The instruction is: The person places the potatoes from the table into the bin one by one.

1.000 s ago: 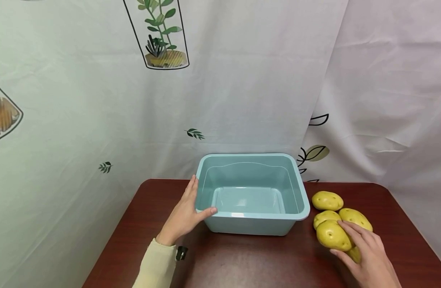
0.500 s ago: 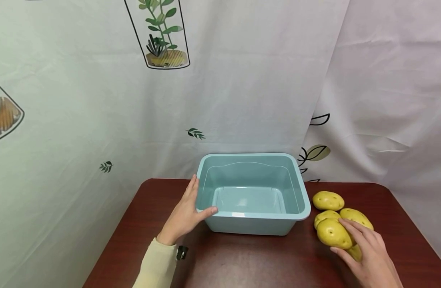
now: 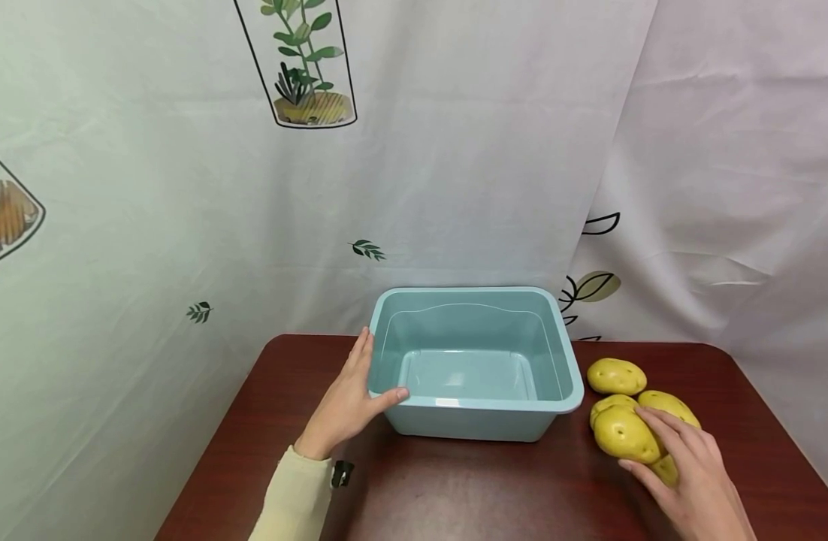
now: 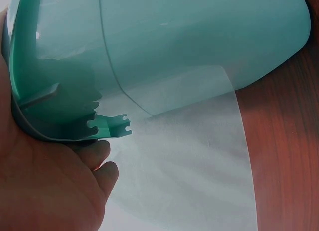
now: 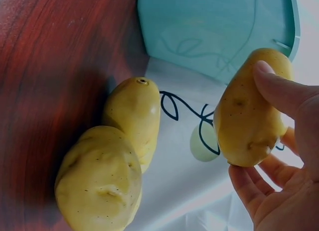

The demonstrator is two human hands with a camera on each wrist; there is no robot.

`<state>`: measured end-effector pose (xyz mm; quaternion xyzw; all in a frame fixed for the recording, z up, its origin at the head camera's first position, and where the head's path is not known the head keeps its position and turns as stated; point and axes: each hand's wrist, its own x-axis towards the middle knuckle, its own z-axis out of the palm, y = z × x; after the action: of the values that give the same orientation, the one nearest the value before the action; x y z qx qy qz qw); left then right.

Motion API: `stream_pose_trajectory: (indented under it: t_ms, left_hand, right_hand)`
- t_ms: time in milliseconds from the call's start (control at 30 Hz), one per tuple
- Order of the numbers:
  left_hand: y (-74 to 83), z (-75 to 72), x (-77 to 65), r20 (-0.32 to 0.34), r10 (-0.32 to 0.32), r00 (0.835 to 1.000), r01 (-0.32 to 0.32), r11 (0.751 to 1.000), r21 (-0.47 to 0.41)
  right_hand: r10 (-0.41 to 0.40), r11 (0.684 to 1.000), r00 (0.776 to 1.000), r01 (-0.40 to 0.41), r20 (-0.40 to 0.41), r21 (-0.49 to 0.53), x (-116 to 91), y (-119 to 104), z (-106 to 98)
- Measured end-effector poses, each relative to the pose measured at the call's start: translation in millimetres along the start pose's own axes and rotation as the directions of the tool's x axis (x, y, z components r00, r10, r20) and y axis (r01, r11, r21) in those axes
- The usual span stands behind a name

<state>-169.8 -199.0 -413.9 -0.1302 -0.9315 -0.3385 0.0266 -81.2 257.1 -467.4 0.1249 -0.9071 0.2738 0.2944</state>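
Note:
A light blue plastic basin [image 3: 468, 422] stands on the table, its inside bare. My left hand [image 3: 341, 415] holds its near left corner, thumb over the front rim and fingers along the left side. Two fingertips [image 4: 105, 176] show below the rim in the left wrist view. To the right of the basin, my right hand [image 3: 701, 481] grips a yellow potato [image 3: 624, 434], thumb on one side and fingers on the other. Right by it lie several more potatoes, among them a back one [image 3: 615, 376] and a right one [image 3: 669, 406]; the held potato partly hides others.
The dark red-brown table [image 3: 448, 496] has rounded far corners. A pale curtain [image 3: 468, 173] printed with plants hangs right behind the basin and along the left side. The potatoes lie close to the basin's right wall.
My right hand has raised the held potato very slightly. The left hand, the basin and the other potatoes have stayed in place.

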Motion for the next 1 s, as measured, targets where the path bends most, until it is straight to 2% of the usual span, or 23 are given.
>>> stream_pose_trajectory:
  t_ms: [833,1000]
  left_hand:
    - [0.2,-0.2,0.1,-0.001,0.000,1.000,0.000,1.000,-0.003]
    - [-0.2,-0.1,0.4,-0.001,-0.001,1.000,0.001,1.000,-0.004]
  right_hand:
    - [-0.008,1.000,1.000,0.008,-0.021,0.017,11.9,-5.5,-3.1]
    - [-0.032,0.999,0.999,0.033,-0.036,0.017,13.4,-5.3,-3.0]
